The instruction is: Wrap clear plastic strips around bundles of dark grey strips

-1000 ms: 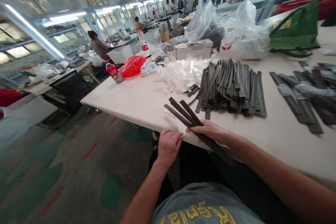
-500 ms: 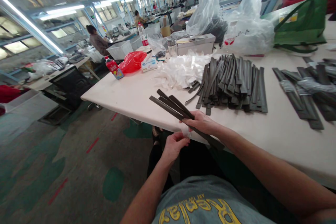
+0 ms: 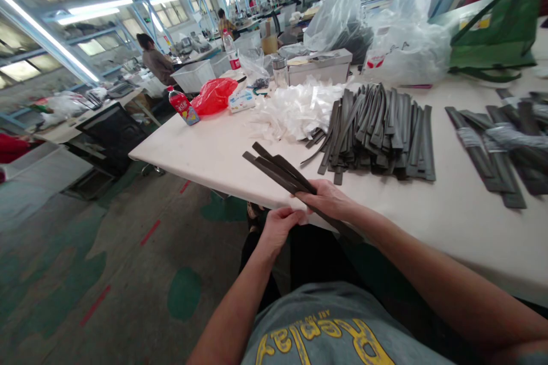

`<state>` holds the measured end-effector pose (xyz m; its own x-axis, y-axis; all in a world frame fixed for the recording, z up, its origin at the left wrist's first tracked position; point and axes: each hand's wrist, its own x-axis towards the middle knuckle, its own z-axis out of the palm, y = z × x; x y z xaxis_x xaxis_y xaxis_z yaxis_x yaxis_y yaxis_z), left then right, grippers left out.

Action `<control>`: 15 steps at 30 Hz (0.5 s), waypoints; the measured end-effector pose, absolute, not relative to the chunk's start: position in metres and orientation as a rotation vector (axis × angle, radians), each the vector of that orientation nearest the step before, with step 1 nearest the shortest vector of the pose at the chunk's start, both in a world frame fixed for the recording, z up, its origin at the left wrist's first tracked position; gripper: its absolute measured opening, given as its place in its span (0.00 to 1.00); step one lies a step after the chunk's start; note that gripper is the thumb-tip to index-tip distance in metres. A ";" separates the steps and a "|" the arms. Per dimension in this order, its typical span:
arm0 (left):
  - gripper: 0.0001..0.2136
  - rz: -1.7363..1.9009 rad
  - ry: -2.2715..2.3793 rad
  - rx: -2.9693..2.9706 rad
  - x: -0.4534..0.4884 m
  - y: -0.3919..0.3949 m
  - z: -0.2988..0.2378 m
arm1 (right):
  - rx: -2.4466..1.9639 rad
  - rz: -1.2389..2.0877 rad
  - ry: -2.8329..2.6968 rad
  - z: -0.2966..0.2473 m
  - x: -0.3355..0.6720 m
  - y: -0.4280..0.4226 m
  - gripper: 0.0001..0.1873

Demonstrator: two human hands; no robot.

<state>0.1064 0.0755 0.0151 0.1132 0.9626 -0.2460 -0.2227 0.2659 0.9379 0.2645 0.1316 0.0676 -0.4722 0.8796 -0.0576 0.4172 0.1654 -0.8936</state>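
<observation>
My right hand (image 3: 329,199) is closed around a small bundle of dark grey, flat strips (image 3: 278,174) near the front table edge. Their far ends fan out slightly to the upper left, while the near ends pass under my wrist and beyond the edge. Just below the bundle, my left hand (image 3: 279,227) is closed in a pinch on a thin white strip (image 3: 305,218), mostly hidden between the hands. A large pile of similar dark strips (image 3: 381,134) lies beyond my right hand, beside a heap of white strips (image 3: 295,111).
Wrapped dark bundles (image 3: 496,151) lie at the right of the table (image 3: 188,151). Behind stand a red-labelled bottle (image 3: 182,104), a red bag (image 3: 214,96), a glass jar (image 3: 280,72), clear plastic bags (image 3: 406,48) and a green bag (image 3: 494,34). People sit at other benches.
My left hand has moved slightly up, closer to the bundle, and less of the white strip shows. The dark strips' far ends lie somewhat closer together. My right hand keeps its hold.
</observation>
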 end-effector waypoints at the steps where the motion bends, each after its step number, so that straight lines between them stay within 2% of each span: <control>1: 0.12 1.084 1.088 0.849 0.105 0.077 0.016 | -1.235 1.250 -1.940 0.070 0.267 0.128 0.16; 5: 0.14 1.232 1.073 0.612 0.096 0.084 0.019 | -1.296 1.214 -1.802 0.079 0.289 0.101 0.21; 9: 0.18 1.391 1.025 0.373 0.086 0.093 0.023 | -1.366 1.238 -1.775 0.065 0.316 0.061 0.23; 15: 0.16 1.446 0.985 0.228 0.081 0.103 0.029 | -1.346 1.173 -1.913 0.026 0.338 0.010 0.18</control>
<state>0.0812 0.1034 0.0286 -0.1722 0.8903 -0.4215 -0.7183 0.1794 0.6722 0.3385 0.0096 0.0261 -0.3718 0.9261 -0.0638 0.4765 0.1314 -0.8693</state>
